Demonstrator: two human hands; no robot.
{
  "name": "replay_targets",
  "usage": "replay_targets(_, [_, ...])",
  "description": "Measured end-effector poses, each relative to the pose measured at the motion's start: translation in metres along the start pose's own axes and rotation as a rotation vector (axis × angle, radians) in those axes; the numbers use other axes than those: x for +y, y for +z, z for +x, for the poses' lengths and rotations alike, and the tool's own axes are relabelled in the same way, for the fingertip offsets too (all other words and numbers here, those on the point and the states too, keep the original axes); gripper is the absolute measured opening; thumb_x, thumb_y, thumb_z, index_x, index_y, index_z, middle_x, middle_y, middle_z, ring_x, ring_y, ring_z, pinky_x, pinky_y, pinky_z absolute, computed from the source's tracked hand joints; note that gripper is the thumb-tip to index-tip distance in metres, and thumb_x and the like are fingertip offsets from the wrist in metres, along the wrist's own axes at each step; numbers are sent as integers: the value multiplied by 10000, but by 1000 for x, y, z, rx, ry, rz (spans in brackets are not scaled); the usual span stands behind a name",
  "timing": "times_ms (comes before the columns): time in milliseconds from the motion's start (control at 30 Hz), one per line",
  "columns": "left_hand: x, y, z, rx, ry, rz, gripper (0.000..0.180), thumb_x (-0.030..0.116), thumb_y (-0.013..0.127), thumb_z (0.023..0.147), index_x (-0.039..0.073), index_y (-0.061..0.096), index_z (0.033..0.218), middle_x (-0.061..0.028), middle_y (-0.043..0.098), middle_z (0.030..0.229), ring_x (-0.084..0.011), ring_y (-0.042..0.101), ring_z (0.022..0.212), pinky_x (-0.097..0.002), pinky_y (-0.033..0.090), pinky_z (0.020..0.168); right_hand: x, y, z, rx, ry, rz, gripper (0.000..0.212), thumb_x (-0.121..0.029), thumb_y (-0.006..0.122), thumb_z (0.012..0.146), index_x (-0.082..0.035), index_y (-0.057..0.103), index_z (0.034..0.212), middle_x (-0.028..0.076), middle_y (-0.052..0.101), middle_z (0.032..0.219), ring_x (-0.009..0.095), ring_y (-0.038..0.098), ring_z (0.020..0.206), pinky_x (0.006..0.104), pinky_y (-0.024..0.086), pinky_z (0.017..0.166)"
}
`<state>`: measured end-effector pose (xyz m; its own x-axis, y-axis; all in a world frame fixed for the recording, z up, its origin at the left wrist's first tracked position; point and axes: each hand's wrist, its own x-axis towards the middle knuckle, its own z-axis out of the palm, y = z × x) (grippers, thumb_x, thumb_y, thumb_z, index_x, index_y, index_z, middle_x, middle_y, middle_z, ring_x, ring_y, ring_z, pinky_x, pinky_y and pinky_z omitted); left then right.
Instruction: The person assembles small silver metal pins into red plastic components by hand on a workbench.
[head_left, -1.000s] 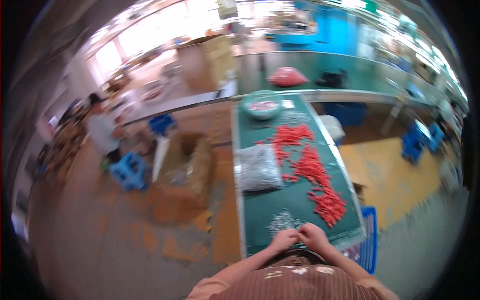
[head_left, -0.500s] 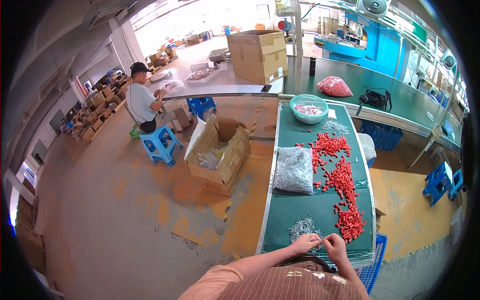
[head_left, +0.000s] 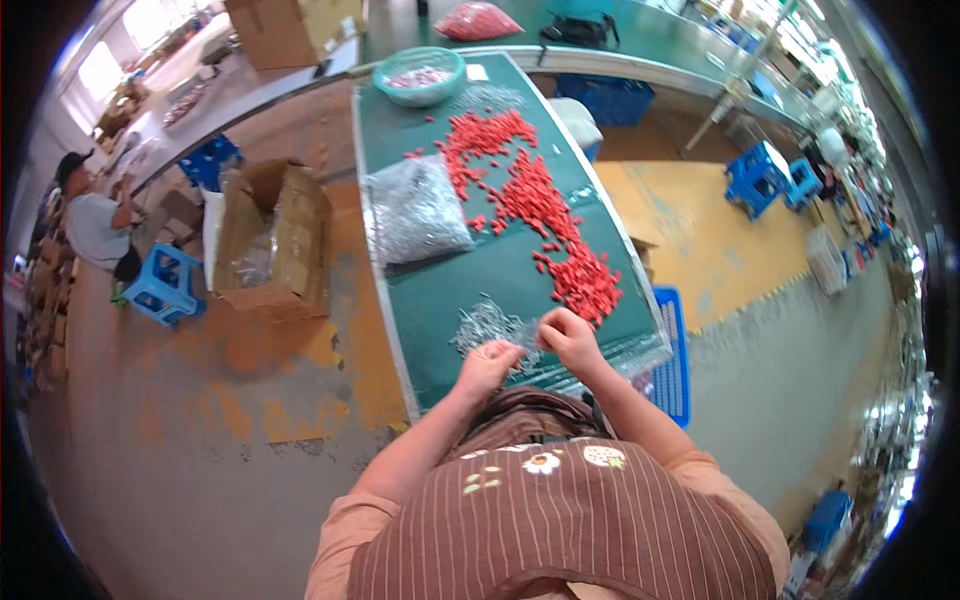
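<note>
Over the near end of the green-topped table (head_left: 440, 290), my left hand (head_left: 488, 366) is closed in a pinch at the edge of a loose pile of thin silver metal pieces (head_left: 484, 322). Just to its right, my right hand (head_left: 568, 334) is pinched too, close to the near end of the heap of small red plugs (head_left: 585, 284). Whatever lies between the fingertips of either hand is too small to make out. Farther up the table, a clear plastic bag (head_left: 415, 212) full of silver pieces lies to the left of the red plugs.
A green basket (head_left: 420, 78) stands at the table's far end. At the right edge there is a blue crate (head_left: 673, 355). An open cardboard box (head_left: 290, 255) and a blue stool (head_left: 165, 284) are on the floor leftward, near a seated person (head_left: 97, 220).
My view has tipped downward and swung right, so the table appears farther left and higher. My hands stay by the silver pile, now slightly farther apart, both still pinched.
</note>
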<state>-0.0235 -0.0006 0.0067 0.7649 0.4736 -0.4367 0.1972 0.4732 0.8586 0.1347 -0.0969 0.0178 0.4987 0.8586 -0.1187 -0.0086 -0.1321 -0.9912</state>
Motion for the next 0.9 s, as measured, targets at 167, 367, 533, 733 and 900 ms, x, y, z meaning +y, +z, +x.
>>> replay_targets(167, [3,-1,17,-36,-20,-176,133,172,589,888,50,591,834,20,533,664,-26,341,416,-192,239,358,-7,4,6,42,103,136,110,-73,602,845,-10,556,923,15,579,802,77,547,714,216,449,644])
replay_targets(367, [-5,-16,5,109,103,22,143,189,597,880,46,609,874,-8,578,710,-60,467,535,-214,378,478,-3,15,11,26,-57,-139,100,-88,618,813,8,606,840,34,602,726,86,539,676,251,444,604])
replay_targets(533, [20,-14,-1,110,491,773,239,293,608,806,87,649,920,-98,635,899,-258,606,806,-348,476,715,-15,-5,-6,-235,-158,-923,127,-178,593,747,-58,629,770,132,601,798,319,591,777,398,473,675])
replay_targets(733, [-2,-15,12,67,336,782,256,287,633,795,73,661,934,-123,650,857,-260,626,794,-338,480,705,-25,5,2,-236,-24,-571,134,-136,660,757,-21,638,824,95,606,751,197,606,690,300,481,650])
replay_targets(900, [2,-11,14,25,316,630,271,302,632,792,64,665,917,-117,657,804,-223,631,746,-326,482,681,-30,2,5,-315,134,-464,118,-89,645,799,17,622,847,22,615,730,74,547,672,244,458,606])
